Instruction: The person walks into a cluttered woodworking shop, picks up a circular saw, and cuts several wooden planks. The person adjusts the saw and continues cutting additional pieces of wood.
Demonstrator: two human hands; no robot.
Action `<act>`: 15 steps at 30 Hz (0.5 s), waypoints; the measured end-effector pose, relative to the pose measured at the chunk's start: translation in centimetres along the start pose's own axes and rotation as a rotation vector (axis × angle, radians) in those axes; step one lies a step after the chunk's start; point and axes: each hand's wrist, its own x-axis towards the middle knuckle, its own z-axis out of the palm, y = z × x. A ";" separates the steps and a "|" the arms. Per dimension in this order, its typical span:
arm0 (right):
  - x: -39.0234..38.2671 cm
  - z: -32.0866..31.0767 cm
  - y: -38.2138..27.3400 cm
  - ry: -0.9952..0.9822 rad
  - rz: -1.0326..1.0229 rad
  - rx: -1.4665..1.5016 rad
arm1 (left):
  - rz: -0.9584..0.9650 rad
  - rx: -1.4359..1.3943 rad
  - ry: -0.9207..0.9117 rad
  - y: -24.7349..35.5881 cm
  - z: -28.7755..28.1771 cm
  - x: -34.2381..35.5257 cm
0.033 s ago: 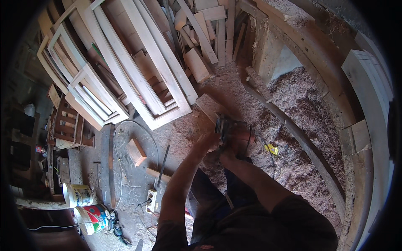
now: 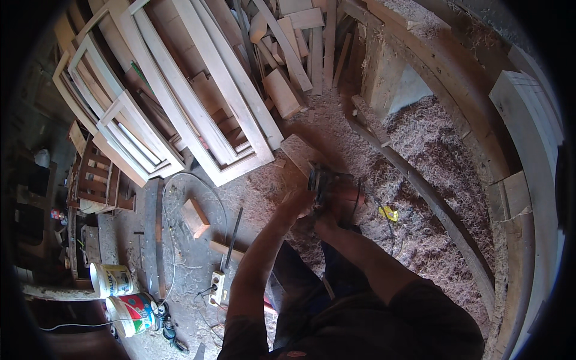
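In the middle of the view a dark power tool with an orange-red part [image 2: 347, 201] sits low over the sawdust; its exact kind is hard to make out. My left hand [image 2: 297, 204] is closed at its near left side. Close beside it, my right hand [image 2: 326, 224] grips the tool's near end. The fingers of both hands are partly hidden in shadow. A pale wooden board [image 2: 302, 153] reaches out from under the tool's far side.
Door-like wooden frames [image 2: 243, 171] lean at the far left, beside stacked offcuts [image 2: 285, 93]. A long curved timber [image 2: 429, 195] crosses shavings on the right. A wood block [image 2: 195, 218], power strip [image 2: 217, 288], cable [image 2: 173, 240] and two buckets [image 2: 129, 317] lie left. Something yellow [image 2: 389, 213] rests near the tool.
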 end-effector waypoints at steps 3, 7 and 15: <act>0.9 0.0 0.9 0.030 0.103 0.128 | -0.198 0.025 -0.135 -1.0 0.4 -0.4; 3.6 0.3 2.6 0.031 0.141 0.692 | -0.278 -0.209 0.038 -1.8 1.9 -2.0; 1.6 -1.5 -2.7 -0.096 -0.570 -0.910 | -0.273 -0.915 0.493 3.3 6.7 -2.0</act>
